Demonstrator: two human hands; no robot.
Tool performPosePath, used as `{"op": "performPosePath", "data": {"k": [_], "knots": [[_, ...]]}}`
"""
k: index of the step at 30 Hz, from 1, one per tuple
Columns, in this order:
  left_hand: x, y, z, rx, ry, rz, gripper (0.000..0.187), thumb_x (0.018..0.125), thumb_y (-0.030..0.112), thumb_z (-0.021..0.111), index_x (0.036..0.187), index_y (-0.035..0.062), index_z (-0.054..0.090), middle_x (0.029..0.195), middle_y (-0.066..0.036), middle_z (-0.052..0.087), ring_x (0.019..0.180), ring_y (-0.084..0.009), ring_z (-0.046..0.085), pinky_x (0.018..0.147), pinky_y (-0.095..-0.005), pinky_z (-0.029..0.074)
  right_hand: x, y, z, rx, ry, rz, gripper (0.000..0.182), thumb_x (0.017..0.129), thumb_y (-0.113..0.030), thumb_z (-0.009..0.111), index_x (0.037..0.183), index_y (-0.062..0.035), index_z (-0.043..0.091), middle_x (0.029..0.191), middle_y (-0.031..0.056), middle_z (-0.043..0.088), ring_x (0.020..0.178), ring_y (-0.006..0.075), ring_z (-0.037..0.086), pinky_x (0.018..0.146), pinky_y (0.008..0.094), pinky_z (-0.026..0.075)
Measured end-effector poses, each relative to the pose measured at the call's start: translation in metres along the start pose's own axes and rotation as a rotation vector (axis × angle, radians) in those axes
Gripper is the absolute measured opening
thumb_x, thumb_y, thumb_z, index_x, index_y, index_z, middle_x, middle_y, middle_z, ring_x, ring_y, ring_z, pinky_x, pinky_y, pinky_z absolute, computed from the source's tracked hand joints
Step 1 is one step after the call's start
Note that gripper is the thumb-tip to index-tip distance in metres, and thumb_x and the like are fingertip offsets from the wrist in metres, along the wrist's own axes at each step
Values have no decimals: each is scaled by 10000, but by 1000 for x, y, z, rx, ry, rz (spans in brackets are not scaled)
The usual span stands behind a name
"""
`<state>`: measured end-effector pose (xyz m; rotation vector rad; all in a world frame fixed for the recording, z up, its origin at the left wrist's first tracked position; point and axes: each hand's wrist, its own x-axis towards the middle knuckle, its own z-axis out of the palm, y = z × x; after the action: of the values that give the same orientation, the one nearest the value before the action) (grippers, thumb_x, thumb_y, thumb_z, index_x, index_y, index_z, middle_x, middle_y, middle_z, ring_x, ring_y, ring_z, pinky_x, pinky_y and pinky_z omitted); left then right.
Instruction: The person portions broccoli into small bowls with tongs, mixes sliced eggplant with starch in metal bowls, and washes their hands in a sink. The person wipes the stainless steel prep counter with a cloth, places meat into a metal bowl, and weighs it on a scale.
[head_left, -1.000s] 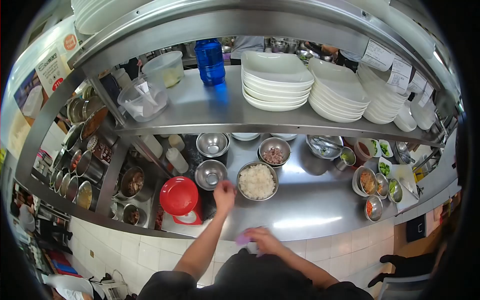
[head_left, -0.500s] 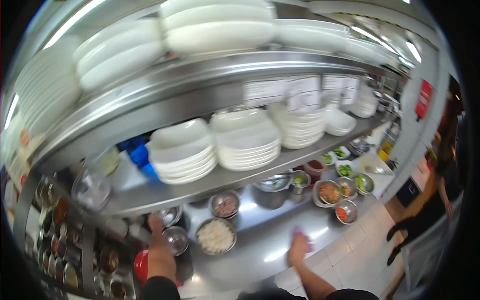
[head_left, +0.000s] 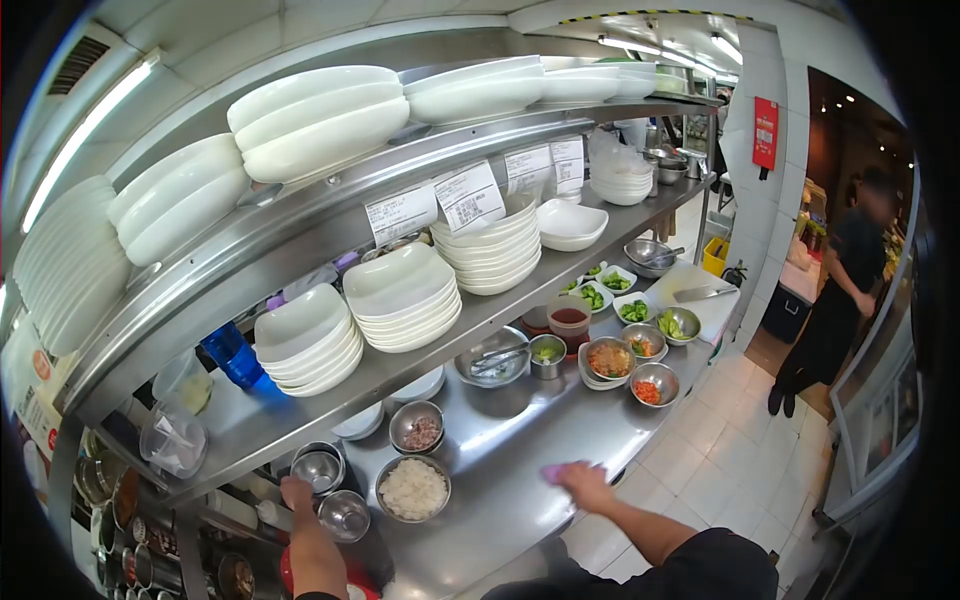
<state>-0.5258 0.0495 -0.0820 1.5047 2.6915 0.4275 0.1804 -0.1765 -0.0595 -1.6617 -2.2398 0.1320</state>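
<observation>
Beside the steel counter's left end, my left hand point(head_left: 297, 492) has its closed fingers at the rim of a small steel bowl point(head_left: 318, 468), which sits in a stack. Another steel bowl point(head_left: 344, 517) stands just right of that hand. On the counter point(head_left: 500, 540), my right hand point(head_left: 585, 484) presses down on a pinkish-purple cloth point(head_left: 553, 473), mostly hidden under the fingers. Between the hands are a steel bowl of white rice point(head_left: 413, 488) and, behind it, a bowl of chopped pinkish food point(head_left: 417, 427).
Square white bowls point(head_left: 402, 298) are stacked on the shelf point(head_left: 420, 375) above the counter. Bowls of shredded carrot point(head_left: 655, 384) and greens point(head_left: 679, 325) stand at the right, near a knife point(head_left: 705, 294). A person point(head_left: 850, 270) stands beyond the tiled floor.
The camera view has turned to the right and become sharper. My right hand still has the cloth on the counter; my left hand remains at the steel bowls.
</observation>
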Motion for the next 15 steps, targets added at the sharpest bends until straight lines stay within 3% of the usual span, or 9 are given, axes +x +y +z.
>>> {"op": "performPosePath", "data": {"k": [1,4,6,7,9,10,11,13,15], "knots": [[-5,5,-7,-4,-1,3,233,826,80,597,1006,-50,525,1011,-246,637,752,-323,691,591,-414,589,-3,7,-18,-113,37,179,433,788,-93,575,1215,-155,537,1289,95,523,1166,354,470,841,525,410],[-19,24,-26,53,33,7,298,809,77,594,1049,-84,520,1139,-283,581,953,-318,649,829,-493,526,-7,15,-11,-95,303,430,430,757,-62,565,1185,-82,518,1258,146,508,1093,381,472,901,491,389],[-25,34,-34,-415,448,-173,391,787,102,633,1111,-81,514,1199,-301,542,1056,-355,587,972,-527,404,-13,-13,12,-167,203,413,465,732,-65,584,1192,-69,515,1160,174,529,1049,372,485,885,492,399],[-29,40,-43,-413,448,-180,391,787,102,633,1111,-81,514,1199,-301,542,1056,-355,587,972,-527,404,-19,-31,32,-232,114,325,512,703,-85,622,1204,-90,515,1151,159,532,1017,356,508,841,499,426],[-51,51,-71,-524,627,-138,370,819,20,555,1141,-56,388,1051,-285,574,920,-385,643,683,-426,599,-31,-91,33,-179,-150,81,523,745,-97,595,1256,-162,508,1248,135,491,1087,361,497,812,539,445],[-73,66,-94,-517,625,-152,370,819,20,555,1141,-56,388,1051,-285,574,920,-385,643,683,-426,599,-39,-106,47,-104,-139,-118,505,763,-97,592,1257,-169,511,1234,124,505,1062,357,513,817,523,453],[-97,86,-120,-862,473,-168,341,812,-1,551,1109,-35,387,1018,-250,556,868,-360,645,597,-417,604,-47,-114,58,-27,-127,-318,488,782,-98,589,1258,-177,514,1220,113,520,1037,353,528,822,507,461],[-114,88,-122,-1235,309,-75,289,805,-45,542,1031,19,373,922,-145,488,701,-279,614,422,-406,587,-32,-115,77,278,-236,-341,467,808,-104,583,1264,-164,505,1198,108,534,1008,355,541,836,486,466],[-181,132,-160,-1347,92,7,225,814,-29,543,993,28,419,893,-119,509,648,-216,596,439,-353,591,-22,-116,63,679,-226,-234,456,841,-103,579,1283,-128,473,1141,117,556,964,338,565,858,426,472]]}}
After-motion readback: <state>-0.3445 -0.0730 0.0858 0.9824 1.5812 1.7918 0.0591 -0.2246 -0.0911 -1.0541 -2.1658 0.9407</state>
